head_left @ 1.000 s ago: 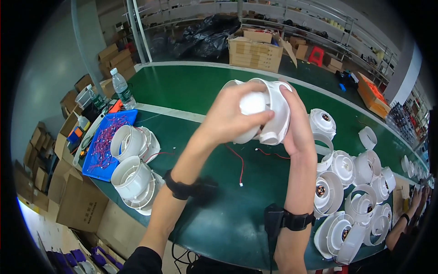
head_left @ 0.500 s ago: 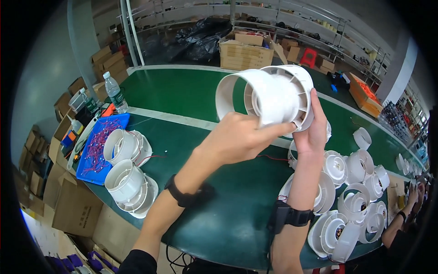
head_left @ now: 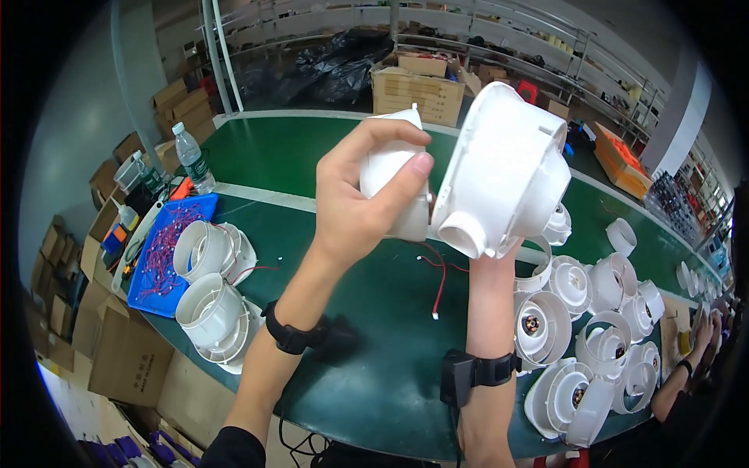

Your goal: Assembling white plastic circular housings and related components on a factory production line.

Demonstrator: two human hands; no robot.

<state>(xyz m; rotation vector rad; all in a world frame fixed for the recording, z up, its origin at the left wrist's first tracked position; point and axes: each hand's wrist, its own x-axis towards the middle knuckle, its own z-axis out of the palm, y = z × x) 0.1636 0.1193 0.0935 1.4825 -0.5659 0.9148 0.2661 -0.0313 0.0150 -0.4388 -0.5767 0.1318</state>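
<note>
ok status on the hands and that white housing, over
Left hand gripping the white side piece. Right hand mostly hidden behind the white fan housing, holding it up off the green table. Red wires dangle beneath, nothing blocking.

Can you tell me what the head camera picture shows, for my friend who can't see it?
A person's left hand and right hand hold a round white plastic fan housing up above a long green table. Red wires dangle beneath it. Many more white fan housings lie on the table, beside a blue tray.
</note>
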